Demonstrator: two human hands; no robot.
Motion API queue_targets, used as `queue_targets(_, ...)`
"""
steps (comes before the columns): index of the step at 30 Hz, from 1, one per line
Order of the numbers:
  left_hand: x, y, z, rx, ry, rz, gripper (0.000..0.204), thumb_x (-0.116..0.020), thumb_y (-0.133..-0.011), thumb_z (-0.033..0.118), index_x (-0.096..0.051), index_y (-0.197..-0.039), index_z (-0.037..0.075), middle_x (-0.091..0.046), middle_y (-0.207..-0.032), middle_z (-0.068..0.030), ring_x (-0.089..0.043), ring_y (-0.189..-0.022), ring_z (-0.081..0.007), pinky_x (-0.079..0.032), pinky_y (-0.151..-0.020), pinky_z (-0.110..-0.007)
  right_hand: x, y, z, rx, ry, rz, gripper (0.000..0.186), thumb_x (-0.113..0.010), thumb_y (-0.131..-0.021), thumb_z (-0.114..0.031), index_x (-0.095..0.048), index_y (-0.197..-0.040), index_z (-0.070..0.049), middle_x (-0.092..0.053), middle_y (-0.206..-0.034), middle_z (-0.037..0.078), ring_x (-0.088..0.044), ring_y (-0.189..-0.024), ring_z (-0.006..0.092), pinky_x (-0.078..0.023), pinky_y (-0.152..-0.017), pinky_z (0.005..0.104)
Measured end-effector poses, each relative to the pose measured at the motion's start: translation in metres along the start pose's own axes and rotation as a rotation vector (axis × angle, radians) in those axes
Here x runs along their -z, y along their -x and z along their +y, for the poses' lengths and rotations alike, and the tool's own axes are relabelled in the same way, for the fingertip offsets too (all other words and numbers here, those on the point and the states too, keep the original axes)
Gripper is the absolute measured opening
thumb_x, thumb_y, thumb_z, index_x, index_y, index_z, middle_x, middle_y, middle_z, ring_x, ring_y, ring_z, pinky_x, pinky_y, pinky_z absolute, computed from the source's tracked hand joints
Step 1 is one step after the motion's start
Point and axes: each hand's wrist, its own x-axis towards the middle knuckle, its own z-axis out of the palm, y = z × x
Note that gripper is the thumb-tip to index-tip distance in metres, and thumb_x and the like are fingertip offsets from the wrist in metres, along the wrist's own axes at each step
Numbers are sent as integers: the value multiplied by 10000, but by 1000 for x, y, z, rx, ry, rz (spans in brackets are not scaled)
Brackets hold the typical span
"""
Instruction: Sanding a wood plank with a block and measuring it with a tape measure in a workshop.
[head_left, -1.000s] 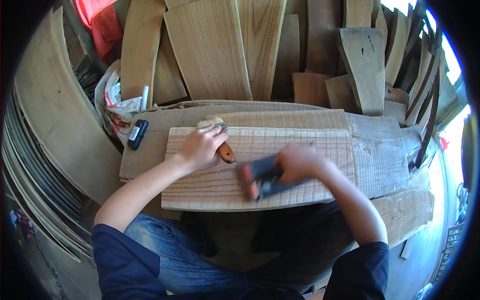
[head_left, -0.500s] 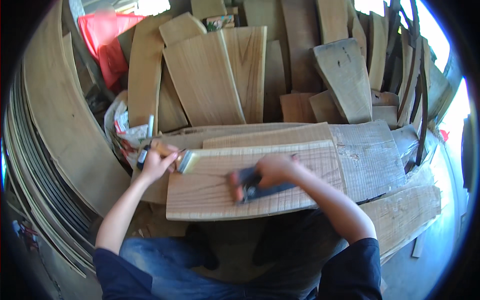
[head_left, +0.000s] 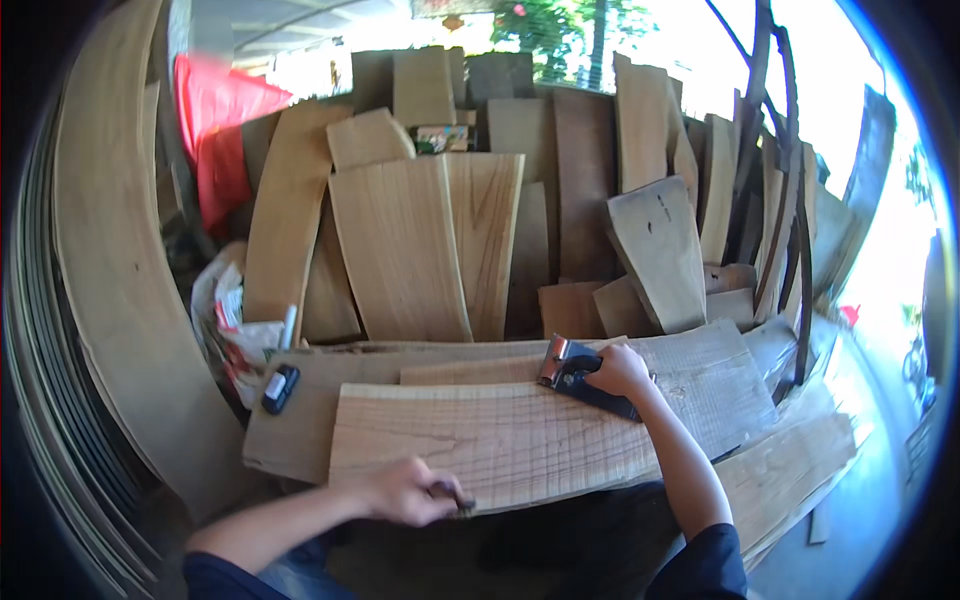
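A pale plank (head_left: 490, 440) with dark grain lies flat in front of me on a wider board. At its near edge my left hand (head_left: 408, 490) is closed round a brush (head_left: 459, 497), of which only a small part shows. My right hand (head_left: 622, 369) grips a black hand sander (head_left: 582, 383) with a shiny front clamp, over the plank's far right part. Whether the sander touches the wood I cannot tell. A small black device (head_left: 280, 388) with a white label rests on the wider board (head_left: 290, 440), left of the plank.
Many boards (head_left: 395, 250) lean upright behind the stack. Tall curved planks (head_left: 120, 260) stand at the left, near a red cloth (head_left: 215, 160) and a crumpled white bag (head_left: 235, 320). Another rough slab (head_left: 790, 465) lies at the right. Thin dark strips (head_left: 800, 220) rise behind it.
My left hand has moved the brush from the plank's far left corner to its near edge. My right hand has carried the sander to the far right. The view has tilted up.
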Motion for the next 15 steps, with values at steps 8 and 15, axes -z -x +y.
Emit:
queue_targets(8, 89, 12, -108, 122, -345, 723, 97, -639, -827, 154, -686, -845, 71, -703, -784, -122, -700, -732, -269, -544, -641, -346, -9, 77, -118, 641, 157, -653, 280, -685, -749, -341, -727, -934, -134, -691, -870, 148, -670, -833, 304, -538, -777, 416)
queue_targets(15, 20, 31, -45, -118, -129, 203, 234, -667, -725, 60, -643, -957, 69, -676, -905, -101, -673, -772, -262, -544, -655, -356, 9, 1, -43, 45, -176, -316, 296, -705, -708, -238, -708, -899, -13, -704, -786, 147, -690, -707, 281, -541, -647, 394)
